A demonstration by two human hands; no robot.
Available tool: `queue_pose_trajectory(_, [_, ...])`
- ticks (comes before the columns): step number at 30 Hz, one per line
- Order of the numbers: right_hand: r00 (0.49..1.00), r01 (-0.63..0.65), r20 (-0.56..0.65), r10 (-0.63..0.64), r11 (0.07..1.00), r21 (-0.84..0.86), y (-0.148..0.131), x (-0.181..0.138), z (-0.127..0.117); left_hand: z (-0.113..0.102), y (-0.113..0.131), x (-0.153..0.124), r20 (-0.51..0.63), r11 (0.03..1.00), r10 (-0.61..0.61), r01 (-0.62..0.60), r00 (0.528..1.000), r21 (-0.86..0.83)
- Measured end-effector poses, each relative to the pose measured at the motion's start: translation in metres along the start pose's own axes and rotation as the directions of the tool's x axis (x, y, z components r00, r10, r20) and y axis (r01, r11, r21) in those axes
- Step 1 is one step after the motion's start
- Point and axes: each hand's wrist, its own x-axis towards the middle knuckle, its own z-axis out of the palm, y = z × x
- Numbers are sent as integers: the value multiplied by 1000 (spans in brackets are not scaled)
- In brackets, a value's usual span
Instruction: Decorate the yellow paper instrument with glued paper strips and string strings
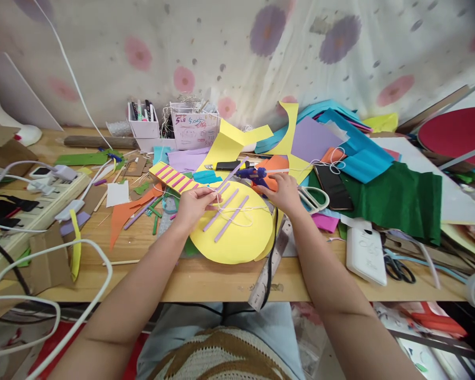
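A yellow paper guitar shape (241,237) lies on the wooden table, with purple strips (229,211) stuck across its round body and pink strips on its neck (172,178). My left hand (193,203) is closed in a pinch on one purple strip (231,177) that slants up over the body. My right hand (283,192) is closed around a blue and orange glue gun (255,175) just beyond the yellow body. Thin white string (241,216) trails over the paper.
Coloured paper sheets (340,142) and green felt (396,198) pile at the right, with white scissors (314,198), a dark phone (334,187), a white box (366,253) and black scissors (398,269). A metal ruler (271,266) overhangs the front edge. Power strip (35,208), cables, pen holders (144,124) at left.
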Motion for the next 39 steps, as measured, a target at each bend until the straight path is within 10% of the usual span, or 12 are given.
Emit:
queue_pose_trajectory(8, [998,-56,-13,58,994,96,-7,13,34,-1,-5,2,3,998,22,-23,1000,55])
queue_pose_trajectory(17, [989,50,-127,71,655,754,-19,-8,-26,-2,-6,4,-11,998,32,-31,999,52])
queue_pose_trajectory(24, [970,7,172,-170,731,682,-36,-23,-44,-2,-8,4,-18,997,53,-52,998,60])
queue_pose_trajectory(39, [959,137,141,-246,836,531,-47,-24,-37,-2,-14,6,-12,988,134,-133,991,72])
